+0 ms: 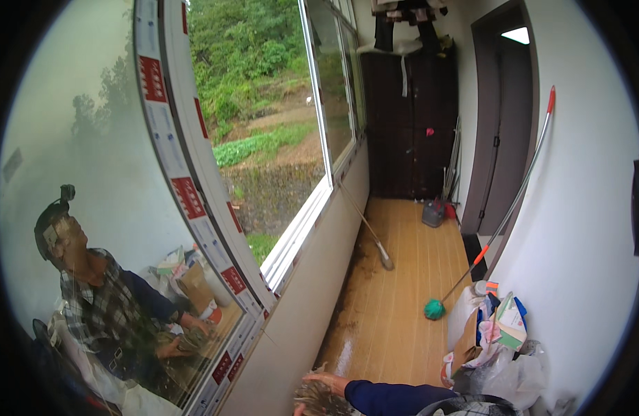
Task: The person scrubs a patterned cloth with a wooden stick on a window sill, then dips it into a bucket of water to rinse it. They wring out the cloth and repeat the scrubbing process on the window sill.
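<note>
At the bottom edge, my right hand reaches in from the right in a dark blue sleeve. It grips the upper side of a brownish bundle of dry plant-like material; its exact kind is unclear. Only a small part of my left hand shows, at the bundle's lower left, against the frame edge. In the window pane, a reflection shows both hands around the bundle, low beside the window frame.
A green-headed mop leans against the right wall. Another long-handled mop or brush leans under the open window. Bags and boxes crowd the right side. Dark dirt marks the wood-look floor. A dustpan stands by the dark cabinet.
</note>
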Demonstrator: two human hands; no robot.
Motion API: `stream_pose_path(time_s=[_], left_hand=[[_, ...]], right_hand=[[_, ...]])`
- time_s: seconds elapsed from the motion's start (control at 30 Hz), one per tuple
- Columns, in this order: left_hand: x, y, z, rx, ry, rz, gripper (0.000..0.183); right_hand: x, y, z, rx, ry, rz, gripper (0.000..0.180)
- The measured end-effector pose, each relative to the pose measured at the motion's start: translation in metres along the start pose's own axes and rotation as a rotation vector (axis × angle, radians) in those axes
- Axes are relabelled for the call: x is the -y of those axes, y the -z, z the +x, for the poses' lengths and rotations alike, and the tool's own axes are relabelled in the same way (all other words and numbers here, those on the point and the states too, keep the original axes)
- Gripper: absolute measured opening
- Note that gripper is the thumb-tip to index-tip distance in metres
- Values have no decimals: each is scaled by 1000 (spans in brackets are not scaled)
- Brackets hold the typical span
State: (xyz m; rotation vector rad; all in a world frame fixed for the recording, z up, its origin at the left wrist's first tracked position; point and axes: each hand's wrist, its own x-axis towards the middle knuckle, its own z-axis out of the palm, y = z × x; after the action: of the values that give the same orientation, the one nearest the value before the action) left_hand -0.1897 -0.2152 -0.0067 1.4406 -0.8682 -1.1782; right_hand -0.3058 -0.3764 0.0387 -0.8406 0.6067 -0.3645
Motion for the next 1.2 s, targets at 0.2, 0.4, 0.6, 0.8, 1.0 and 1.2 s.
stream_pose_path(time_s=[0.2,0.4,0.6,0.8,1.0,1.2], left_hand=[[-25,-20,24,238,-83,29,55],[-34,18,12,293,-104,130,63],[-53,13,20,356,-155,201,70],[-62,13,22,352,-158,249,78],[-47,11,15,369,-124,266,86],[-43,36,34,74,-290,-447,60]], right_hand=[[-52,66,86,-44,321,-1040,26],[-25,-34,49,-425,155,-1130,55],[-4,-50,27,-433,238,-915,74],[38,-49,17,-389,405,-757,78],[114,-88,-19,-449,764,-1154,50],[102,-118,-50,-456,1123,-673,38]])
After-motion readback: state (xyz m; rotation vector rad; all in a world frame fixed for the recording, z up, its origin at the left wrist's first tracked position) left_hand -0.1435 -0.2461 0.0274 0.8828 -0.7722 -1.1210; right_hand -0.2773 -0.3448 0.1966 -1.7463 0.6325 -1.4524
